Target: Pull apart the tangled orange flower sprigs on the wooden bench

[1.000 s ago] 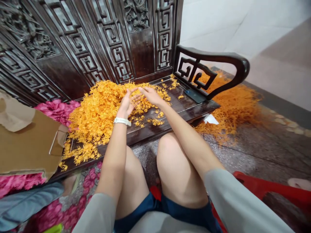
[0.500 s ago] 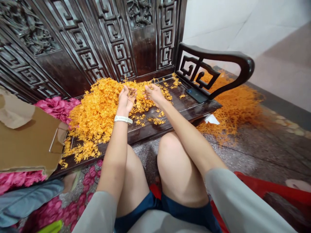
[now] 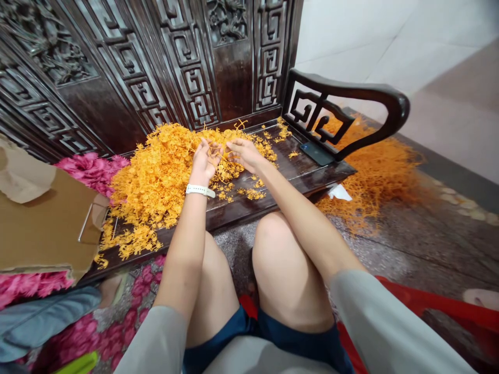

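Over the front of a heap of orange plastic flower pieces (image 3: 152,176), my two hands are close together. My left hand (image 3: 203,163), with a pale watch band (image 3: 200,190) at its wrist, has its fingers curled around a thin orange plastic flower piece (image 3: 215,151). From the right, my right hand (image 3: 248,156) pinches at the same piece, palm turned down. Its fingertips partly hide the piece, so its exact shape is unclear. Small loose orange pieces (image 3: 251,194) lie on the dark wooden bench seat (image 3: 290,174) below my hands.
A phone (image 3: 316,154) lies near the carved armrest (image 3: 351,91). More orange pieces (image 3: 374,176) are piled on the floor at right. Pink artificial petals (image 3: 91,169) and a cardboard box (image 3: 42,223) stand at left, beside another person's jeans-clad leg (image 3: 47,322).
My hands have drawn slightly nearer each other, the right one shifting left and its fingers closing in on the orange piece. The heap looks the same.
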The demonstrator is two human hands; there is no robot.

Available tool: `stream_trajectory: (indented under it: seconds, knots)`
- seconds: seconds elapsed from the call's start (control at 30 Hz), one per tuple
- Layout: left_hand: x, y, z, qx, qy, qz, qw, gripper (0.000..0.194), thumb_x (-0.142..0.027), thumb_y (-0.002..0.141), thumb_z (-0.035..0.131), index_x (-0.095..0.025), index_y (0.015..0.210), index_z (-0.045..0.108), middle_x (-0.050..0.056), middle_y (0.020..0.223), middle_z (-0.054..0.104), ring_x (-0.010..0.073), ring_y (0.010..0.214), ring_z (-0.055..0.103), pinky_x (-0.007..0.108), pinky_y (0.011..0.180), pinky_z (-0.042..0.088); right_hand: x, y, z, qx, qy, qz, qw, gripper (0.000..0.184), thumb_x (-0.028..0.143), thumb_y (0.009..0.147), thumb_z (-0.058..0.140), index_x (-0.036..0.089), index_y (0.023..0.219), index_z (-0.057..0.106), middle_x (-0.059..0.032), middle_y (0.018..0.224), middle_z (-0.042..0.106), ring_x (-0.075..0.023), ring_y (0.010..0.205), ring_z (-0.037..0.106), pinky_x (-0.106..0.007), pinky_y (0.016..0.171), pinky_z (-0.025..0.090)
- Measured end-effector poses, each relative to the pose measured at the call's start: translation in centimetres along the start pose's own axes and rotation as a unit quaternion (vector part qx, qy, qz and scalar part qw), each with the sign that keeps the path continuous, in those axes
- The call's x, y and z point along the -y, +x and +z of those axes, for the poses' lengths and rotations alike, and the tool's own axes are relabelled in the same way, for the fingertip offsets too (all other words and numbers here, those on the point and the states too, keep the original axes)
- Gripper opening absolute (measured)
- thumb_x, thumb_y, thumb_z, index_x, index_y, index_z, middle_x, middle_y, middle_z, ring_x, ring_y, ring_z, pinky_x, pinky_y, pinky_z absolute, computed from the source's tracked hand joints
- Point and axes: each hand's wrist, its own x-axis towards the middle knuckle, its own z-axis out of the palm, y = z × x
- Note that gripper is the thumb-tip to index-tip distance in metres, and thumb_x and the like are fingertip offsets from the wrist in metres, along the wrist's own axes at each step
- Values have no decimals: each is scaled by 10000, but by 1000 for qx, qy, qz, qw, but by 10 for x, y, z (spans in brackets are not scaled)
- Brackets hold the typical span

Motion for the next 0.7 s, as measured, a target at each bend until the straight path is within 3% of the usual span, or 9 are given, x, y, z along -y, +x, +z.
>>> stream_trajectory:
  seconds: [0.2,0.37,0.57,0.7]
  knots:
    - [4,-8,9,53,60,-40,996,243,-388,1048,778,-220,942,638,-42,661,564,105,628,627,194,605,499,5,1,10,-99,87,37,991,223,248,1044,706,197,848,613,17,784,682,-101,694,610,-221,664,507]
    - [4,-6,11,46,65,-43,996,275,-381,1102,693,-229,892,603,-69,569,462,92,531,545,192,508,424,8,3,11,-78,132,63,986,241,273,1085,641,207,857,600,-6,831,681,-113,755,605,-222,725,528]
    - [4,-9,14,55,85,-55,993,281,-371,1103,694,-218,886,602,-82,548,429,81,490,524,179,482,402,3,8,11,-55,83,30,995,450,551,995,794,236,815,528,25,732,572,-123,671,479,-259,687,486]
    - [4,-12,16,61,91,-65,992,279,-310,1112,670,-207,864,593,-85,546,408,72,479,509,169,474,379,0,9,11,-77,112,25,990,392,465,1021,775,225,810,548,45,696,534,-102,605,382,-239,619,448]
